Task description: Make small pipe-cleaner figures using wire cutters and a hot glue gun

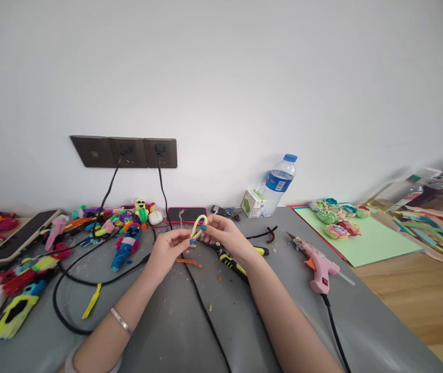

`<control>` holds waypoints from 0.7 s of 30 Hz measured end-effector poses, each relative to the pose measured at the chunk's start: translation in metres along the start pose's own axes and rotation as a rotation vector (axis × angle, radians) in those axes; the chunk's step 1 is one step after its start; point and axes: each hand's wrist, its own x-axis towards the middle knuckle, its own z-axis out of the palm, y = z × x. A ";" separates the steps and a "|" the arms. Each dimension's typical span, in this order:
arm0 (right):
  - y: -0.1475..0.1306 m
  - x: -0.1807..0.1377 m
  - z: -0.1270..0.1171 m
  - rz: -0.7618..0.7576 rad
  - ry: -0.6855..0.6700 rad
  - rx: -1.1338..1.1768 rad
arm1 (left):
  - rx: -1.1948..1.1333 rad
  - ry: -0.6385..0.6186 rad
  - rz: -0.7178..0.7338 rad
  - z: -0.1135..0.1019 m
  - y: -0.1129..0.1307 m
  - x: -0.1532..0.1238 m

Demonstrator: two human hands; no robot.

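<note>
A pale yellow pipe cleaner (199, 221), bent into a loop, is held up between my two hands over the grey table. My left hand (169, 252) pinches its lower end between thumb and fingers. With its fingers closed on the upper right side of the loop, my right hand (225, 235) meets it from the other side. Below my right hand lie black and yellow pliers (234, 264), partly covered by my wrist. An orange pipe cleaner piece (189, 262) rests on the table just under my hands.
A pink hot glue gun (318, 264) with a black cord lies to the right. Behind stand a water bottle (280, 184) and a small green-white box (253, 203). Pipe-cleaner figures (126, 243), black cables (202, 305) and a phone (19, 237) spread leftward. Paper flowers (338, 217) sit on green paper (377, 246).
</note>
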 end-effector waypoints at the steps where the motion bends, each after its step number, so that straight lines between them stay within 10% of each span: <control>1: 0.000 0.000 0.000 0.002 0.000 -0.006 | 0.009 0.014 0.001 0.000 0.000 0.000; 21: -0.003 -0.002 0.000 -0.037 -0.053 0.155 | 0.206 -0.007 0.107 -0.002 0.006 -0.001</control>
